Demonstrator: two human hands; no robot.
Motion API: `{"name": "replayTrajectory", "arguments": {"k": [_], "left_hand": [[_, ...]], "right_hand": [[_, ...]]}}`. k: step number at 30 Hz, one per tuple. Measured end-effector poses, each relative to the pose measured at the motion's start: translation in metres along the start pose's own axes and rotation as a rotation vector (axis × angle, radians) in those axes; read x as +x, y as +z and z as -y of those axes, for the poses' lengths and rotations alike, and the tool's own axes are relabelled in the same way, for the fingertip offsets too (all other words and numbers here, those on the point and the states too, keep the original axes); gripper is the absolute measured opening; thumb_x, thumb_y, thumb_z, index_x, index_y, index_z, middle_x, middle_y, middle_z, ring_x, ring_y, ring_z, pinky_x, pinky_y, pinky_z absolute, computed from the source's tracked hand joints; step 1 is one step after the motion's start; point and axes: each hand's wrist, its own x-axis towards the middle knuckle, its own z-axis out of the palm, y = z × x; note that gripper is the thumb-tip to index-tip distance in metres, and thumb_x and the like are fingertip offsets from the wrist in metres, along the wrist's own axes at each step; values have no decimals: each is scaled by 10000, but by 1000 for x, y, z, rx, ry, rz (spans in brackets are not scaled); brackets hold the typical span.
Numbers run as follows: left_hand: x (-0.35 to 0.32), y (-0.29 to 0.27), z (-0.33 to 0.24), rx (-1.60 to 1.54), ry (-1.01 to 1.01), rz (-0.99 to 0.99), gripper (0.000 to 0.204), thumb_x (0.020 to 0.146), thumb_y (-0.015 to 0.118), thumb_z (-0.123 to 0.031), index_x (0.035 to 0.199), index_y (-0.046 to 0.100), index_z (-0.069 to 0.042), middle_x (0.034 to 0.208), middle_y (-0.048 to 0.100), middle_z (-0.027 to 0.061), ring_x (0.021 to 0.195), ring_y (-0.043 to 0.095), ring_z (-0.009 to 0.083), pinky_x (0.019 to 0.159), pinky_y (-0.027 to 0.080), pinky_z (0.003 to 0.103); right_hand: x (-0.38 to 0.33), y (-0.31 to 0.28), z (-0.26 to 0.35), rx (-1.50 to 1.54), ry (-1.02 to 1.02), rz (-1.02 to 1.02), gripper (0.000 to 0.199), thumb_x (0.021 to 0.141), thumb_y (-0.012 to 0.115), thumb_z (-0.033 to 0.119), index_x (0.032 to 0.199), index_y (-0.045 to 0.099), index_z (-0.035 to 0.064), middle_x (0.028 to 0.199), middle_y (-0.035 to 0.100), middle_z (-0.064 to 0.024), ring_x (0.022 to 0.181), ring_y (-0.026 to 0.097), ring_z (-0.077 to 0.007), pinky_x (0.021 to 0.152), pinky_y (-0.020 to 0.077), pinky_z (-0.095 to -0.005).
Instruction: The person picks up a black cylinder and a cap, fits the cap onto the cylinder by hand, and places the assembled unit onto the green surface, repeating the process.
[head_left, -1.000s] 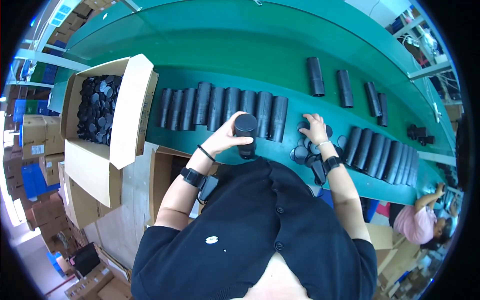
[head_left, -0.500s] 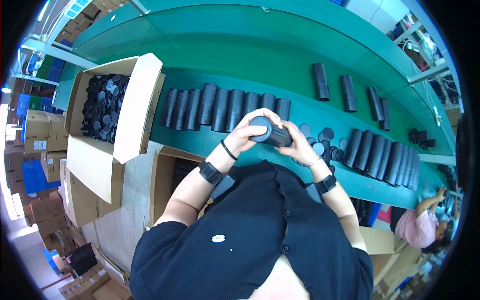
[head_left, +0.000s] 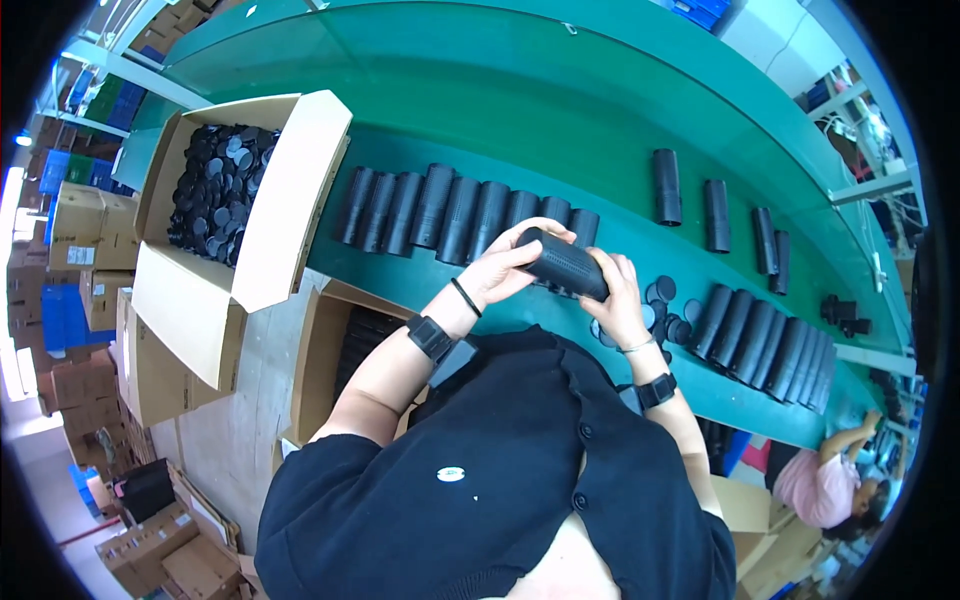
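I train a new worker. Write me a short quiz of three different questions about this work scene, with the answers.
1. True or false: both hands hold the black tube.
2. The open cardboard box on the person's left holds: A) black round caps, B) white bottles, C) green tape.
3. Fill in: the row of tubes lies on the ____ belt.

Key
1. True: the left hand and the right hand both grip it.
2. A
3. green
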Motion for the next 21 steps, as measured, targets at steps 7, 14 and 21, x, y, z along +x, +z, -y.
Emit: {"name": "replayTrajectory", "arguments": {"k": [7,14,21], "left_hand": [[10,-12,6,-166,167,45,327,927,638,-267,1147,555,-40,1210,566,136,1217,504,265,1074,391,425],[56,-74,-44,553,100,-618,378,995,514,-381,1164,590,-52,1142,614,88,1085,552,185,947,440,344],[37,-206,-85,2101,-157,-828,387,809,655,-235,1183,617,-145,1332,436,163,1231,378,396,992,378,513]], "right_hand": [[18,5,6,-52,11,-15,711,575,746,51,1259,556,86,1018,547,-136,961,519,-349,867,452,-410],[51,22,-55,275,155,-81,815,737,792,164,1415,359,35,1288,552,-140,1143,554,-214,965,445,-338],[125,47,-178,117,577,-94,824,846,693,366,1441,277,-24,1225,570,-279,1132,579,-363,958,458,-396]]}}
